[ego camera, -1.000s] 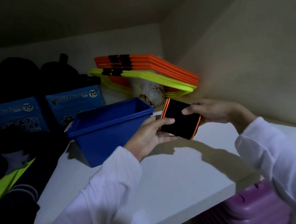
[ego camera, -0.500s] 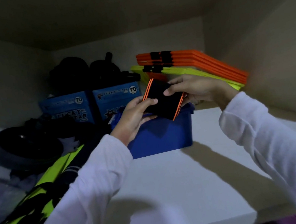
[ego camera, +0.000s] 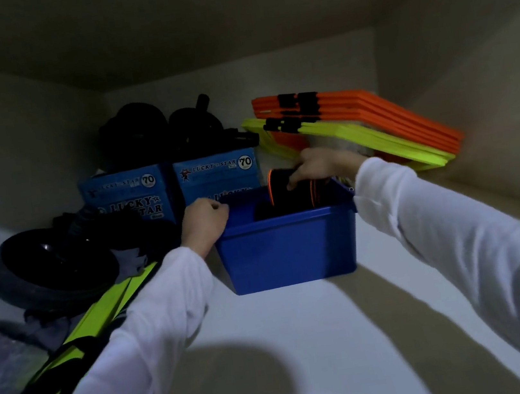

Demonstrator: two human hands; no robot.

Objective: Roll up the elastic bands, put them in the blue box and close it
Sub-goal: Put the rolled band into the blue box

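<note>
The right hand (ego camera: 321, 165) now grips the rolled elastic band (ego camera: 288, 189) down inside the blue box (ego camera: 288, 248), no longer above it. The left hand (ego camera: 205, 223) has let go and closes on the box's left rim. Bare shelf (ego camera: 305, 331) lies in front.

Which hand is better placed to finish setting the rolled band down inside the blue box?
Right. The right hand already grips the rolled band over the blue box; the left hand holds the box's left rim.
</note>
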